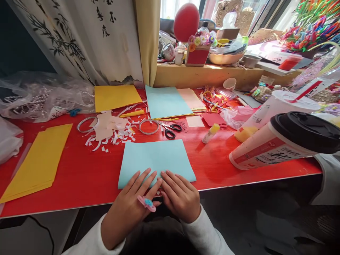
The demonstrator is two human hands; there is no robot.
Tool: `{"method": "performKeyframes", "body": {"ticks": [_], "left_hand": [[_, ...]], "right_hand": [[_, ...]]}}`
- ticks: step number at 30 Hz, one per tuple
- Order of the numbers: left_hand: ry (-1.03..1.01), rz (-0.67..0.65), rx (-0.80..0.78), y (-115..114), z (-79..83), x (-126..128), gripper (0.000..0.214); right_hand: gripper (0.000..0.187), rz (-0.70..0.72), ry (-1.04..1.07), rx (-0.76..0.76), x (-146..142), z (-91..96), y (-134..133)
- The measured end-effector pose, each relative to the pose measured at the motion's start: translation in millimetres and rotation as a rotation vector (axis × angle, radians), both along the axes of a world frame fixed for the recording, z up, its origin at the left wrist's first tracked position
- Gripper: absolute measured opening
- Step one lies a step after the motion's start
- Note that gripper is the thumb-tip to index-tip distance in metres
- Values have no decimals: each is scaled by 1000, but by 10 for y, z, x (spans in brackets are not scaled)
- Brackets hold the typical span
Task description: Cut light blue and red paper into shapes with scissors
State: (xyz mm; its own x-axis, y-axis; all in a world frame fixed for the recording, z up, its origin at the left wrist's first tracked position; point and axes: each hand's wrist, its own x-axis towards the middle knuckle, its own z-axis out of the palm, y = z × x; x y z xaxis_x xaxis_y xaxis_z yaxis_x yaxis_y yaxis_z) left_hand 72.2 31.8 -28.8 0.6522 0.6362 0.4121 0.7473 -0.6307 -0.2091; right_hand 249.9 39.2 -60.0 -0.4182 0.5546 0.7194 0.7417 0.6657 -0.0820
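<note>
A light blue sheet of paper (156, 157) lies flat on the red table (79, 173) near its front edge. My left hand (132, 202) rests on the sheet's near edge with fingers stretched out flat; a pink and blue ring sits on one finger. My right hand (179, 193) lies beside it, fingers extended and pressing down on the same near edge. The fingertips of both hands nearly meet at the middle of the sheet. Neither hand grips anything.
Black-handled scissors (171, 130), a glue stick (210, 133), two tape rings (148, 126) and white paper scraps (114, 136) lie beyond the sheet. Yellow paper (37, 163) lies left, more sheets (164, 101) at the back. Two lidded cups (281, 141) stand at right.
</note>
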Motion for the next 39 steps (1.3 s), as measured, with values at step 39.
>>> {"method": "performKeyframes", "body": {"ticks": [39], "left_hand": [[-6,32,56,-31,-127,-93,48]], "right_hand": [[61,-6,-304,-180,58,227,-77]]}}
